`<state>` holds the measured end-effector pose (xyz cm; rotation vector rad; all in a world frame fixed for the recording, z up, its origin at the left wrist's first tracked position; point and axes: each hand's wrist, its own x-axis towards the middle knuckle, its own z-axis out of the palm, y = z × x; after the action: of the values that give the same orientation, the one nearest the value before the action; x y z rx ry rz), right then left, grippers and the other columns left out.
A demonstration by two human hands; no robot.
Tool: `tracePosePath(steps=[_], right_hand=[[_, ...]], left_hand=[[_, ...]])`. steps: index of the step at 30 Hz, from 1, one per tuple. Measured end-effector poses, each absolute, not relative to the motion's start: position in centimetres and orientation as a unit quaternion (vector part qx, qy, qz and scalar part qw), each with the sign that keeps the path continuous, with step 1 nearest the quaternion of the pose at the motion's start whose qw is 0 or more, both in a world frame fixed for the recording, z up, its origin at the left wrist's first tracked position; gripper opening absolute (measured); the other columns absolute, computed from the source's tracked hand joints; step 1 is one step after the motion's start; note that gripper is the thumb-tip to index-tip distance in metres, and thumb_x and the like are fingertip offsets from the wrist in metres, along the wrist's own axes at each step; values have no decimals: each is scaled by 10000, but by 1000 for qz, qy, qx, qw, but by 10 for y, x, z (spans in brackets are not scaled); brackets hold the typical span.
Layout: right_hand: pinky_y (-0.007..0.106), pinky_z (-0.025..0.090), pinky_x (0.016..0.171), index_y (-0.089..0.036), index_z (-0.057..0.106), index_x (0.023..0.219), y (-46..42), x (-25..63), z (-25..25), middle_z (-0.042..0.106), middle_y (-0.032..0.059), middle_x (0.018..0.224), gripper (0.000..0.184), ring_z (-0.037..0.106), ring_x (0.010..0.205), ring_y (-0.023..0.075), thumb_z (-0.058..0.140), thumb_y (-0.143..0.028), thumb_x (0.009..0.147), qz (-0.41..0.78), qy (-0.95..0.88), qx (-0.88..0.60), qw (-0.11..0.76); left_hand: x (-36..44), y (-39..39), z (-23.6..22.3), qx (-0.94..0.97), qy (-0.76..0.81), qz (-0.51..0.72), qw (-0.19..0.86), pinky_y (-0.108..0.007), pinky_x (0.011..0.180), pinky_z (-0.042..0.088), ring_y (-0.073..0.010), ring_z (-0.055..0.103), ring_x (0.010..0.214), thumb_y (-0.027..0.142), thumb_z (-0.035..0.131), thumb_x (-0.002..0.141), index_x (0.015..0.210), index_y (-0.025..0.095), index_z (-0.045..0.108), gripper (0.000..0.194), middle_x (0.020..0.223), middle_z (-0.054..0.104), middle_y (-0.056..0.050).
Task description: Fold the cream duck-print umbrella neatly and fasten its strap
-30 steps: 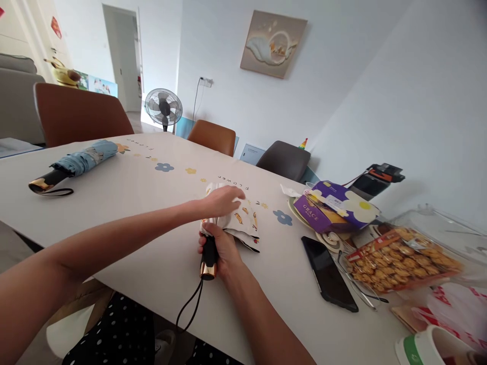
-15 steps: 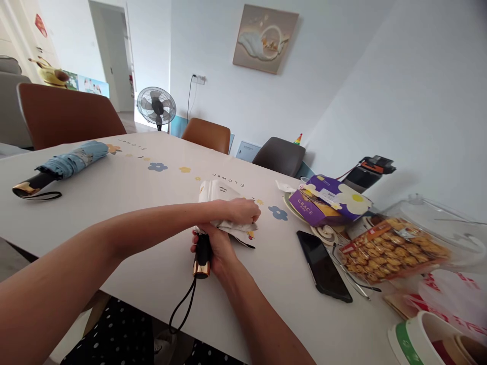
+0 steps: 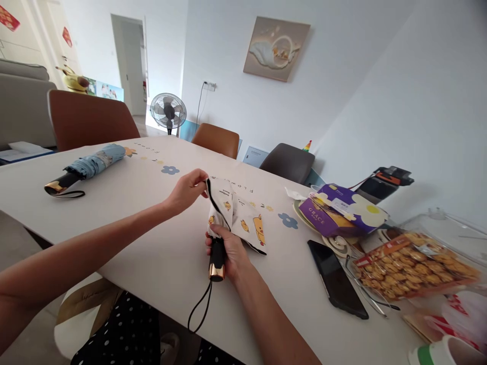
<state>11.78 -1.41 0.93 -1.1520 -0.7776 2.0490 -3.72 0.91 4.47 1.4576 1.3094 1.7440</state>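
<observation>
A white folding umbrella with yellow duck prints and black edging points away from me over the table, its canopy loose and partly folded. My right hand is closed around it where the canopy meets the black and gold handle. From the handle's end hangs a black wrist loop. My left hand pinches the black-edged border of one canopy panel and holds it out to the left. On the left of the table lies a second umbrella, light blue and folded, with a similar handle.
A black phone and glasses lie on the right of the table. Beyond them are a purple box, a clear tub of cookies and a paper cup. Chairs stand along the far side.
My left hand went right across the canopy, then came back left and now pulls a panel edge out. My right hand keeps its grip. The view has shifted slightly.
</observation>
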Motion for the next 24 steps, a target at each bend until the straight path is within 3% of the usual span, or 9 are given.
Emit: tracePosePath(steps=[4,10,17,24], right_hand=[[174,409,345,-139,574,789,-13,119,8,552,-2,616,198,481,451,75,675,-214,638,785,-304,-425,333],[158,378,343,-163,555,826,-13,122,14,528,-13,631,241,453,459,65,682,-268,651,791,-287,-424,336],[148,357,339,-178,539,835,-9,126,16,522,-9,658,334,428,457,58,655,-448,676,803,-279,-407,335],[145,343,322,-179,511,810,-6,126,15,518,2,639,342,400,439,56,654,-462,682,798,-271,-413,345]], left_hand=[[-53,11,23,474,503,670,271,-232,609,444,-102,498,604,134,428,618,626,167,563,139,617,543,16],[-60,3,16,452,543,668,234,-208,460,275,-87,380,492,115,356,520,529,181,529,186,533,485,17],[-62,4,15,397,553,675,285,-228,489,317,-119,439,530,123,371,467,490,187,507,152,517,485,5],[-65,3,15,409,533,692,265,-226,504,313,-111,427,539,121,348,451,479,182,502,168,528,485,2]])
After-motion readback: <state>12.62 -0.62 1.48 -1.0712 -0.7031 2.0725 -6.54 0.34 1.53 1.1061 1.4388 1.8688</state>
